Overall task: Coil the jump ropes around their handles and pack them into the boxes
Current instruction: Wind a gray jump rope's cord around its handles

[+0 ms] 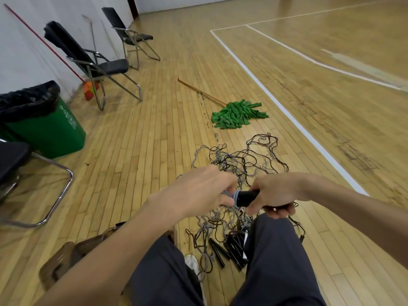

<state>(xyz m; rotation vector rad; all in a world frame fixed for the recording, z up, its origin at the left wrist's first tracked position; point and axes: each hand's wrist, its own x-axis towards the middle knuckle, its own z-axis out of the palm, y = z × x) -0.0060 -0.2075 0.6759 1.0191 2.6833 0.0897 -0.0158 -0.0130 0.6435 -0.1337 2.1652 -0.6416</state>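
Note:
My right hand (276,192) grips the black handles (246,198) of a jump rope held level above my knees. My left hand (198,191) pinches the grey cord (230,194) where it is wound around the handles' left end. A tangle of grey and black jump ropes (240,160) lies on the wooden floor just beyond my hands. Several loose black handles (229,250) lie between my legs on the floor. A brown cardboard box (66,259) sits at my lower left, partly hidden by my left arm.
A green mop (236,114) with a wooden stick lies on the floor ahead. A green bin (44,127) with a black liner stands left. Folding chairs (95,62) line the white wall, one chair frame (55,191) close at left. White court lines run right.

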